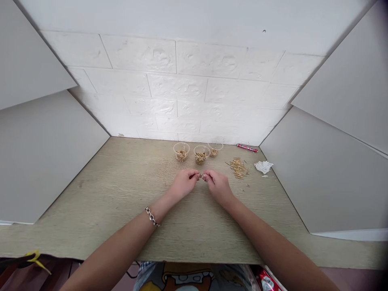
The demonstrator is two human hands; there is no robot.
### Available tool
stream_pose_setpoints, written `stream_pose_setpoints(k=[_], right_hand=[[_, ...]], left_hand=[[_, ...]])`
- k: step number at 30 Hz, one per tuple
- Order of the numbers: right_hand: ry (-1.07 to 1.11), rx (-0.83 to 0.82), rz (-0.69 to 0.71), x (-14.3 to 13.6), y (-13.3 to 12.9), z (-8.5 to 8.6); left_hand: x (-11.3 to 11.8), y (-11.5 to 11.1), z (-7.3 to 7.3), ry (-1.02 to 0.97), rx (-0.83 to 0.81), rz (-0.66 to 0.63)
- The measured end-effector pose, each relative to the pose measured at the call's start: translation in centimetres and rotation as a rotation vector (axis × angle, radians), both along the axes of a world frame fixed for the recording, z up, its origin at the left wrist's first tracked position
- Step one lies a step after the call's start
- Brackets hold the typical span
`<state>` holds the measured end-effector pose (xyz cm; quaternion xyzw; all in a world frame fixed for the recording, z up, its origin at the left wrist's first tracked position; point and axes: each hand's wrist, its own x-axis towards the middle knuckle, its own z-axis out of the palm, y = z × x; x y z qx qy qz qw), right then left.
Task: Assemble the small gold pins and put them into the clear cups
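Note:
My left hand (185, 180) and my right hand (217, 184) meet fingertip to fingertip over the middle of the table, both pinched closed. Between them is a tiny item, too small to name. Just behind the hands stand clear cups: the left cup (181, 152) holds small gold pieces, the middle cup (201, 155) darker gold pieces, and the rear right cup (214, 151) a few small copper-coloured bits. Right of my right hand lies a pile of thin gold rods (238, 168). Tiny beads (168, 169) are scattered behind and left of my left hand.
A crumpled white tissue (263, 166) lies near the right panel. Against the back wall rests a red pen-like tube (247, 148). Grey panels (51, 149) close in both sides of the wooden table (194, 238). Two small bits lie right of my right hand.

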<state>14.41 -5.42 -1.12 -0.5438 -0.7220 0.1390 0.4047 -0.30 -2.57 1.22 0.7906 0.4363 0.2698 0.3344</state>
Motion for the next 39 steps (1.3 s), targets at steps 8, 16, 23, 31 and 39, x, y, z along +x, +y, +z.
stream_pose_setpoints(k=[8,16,23,31,39], right_hand=[[0.181,-0.143,-0.101,-0.9,-0.1,0.0],[0.441,-0.23,-0.11,-1.7,0.0,-0.3],[0.442,-0.199,-0.08,-1.6,0.0,-0.1],[0.528,-0.17,-0.04,-1.6,-0.1,0.4],[0.328,-0.11,-0.069,-0.8,-0.4,1.2]], left_hand=[[0.0,-0.5,-0.2,0.204,0.377,-0.012],[0.2,-0.5,-0.3,0.173,0.389,0.026],[0.0,0.0,0.3,0.081,0.171,0.019],[-0.3,0.5,0.5,-0.184,-0.048,-0.093],[-0.1,0.4,0.2,-0.223,-0.124,-0.077]])
